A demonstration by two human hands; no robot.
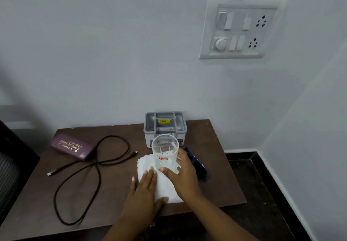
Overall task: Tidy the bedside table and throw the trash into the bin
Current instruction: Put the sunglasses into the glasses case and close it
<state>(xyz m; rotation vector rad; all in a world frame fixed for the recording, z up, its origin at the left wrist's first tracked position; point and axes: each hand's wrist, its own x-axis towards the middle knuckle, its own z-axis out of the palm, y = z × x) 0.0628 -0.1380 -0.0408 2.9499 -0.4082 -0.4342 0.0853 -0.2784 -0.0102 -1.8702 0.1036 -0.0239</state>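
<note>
Glass tumbler (164,152) is standing on tissue (166,187): right hand (185,173) fingers clamping its base, left hand (144,189) pressing flat-fingered at 7 o'clock; tugging tissue is risking tip-over.

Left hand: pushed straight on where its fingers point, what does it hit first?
Probably the glass, standing on the white napkin just ahead and gripped by the right hand. The left hand lies flat on that napkin, aimed near the glass's left edge, so it might only graze it.

I am facing a pale wall (122,53), a white switch panel (240,28) sitting on it upper right, a brown counter (116,194) standing against it, dark floor (261,194) running alongside
</note>
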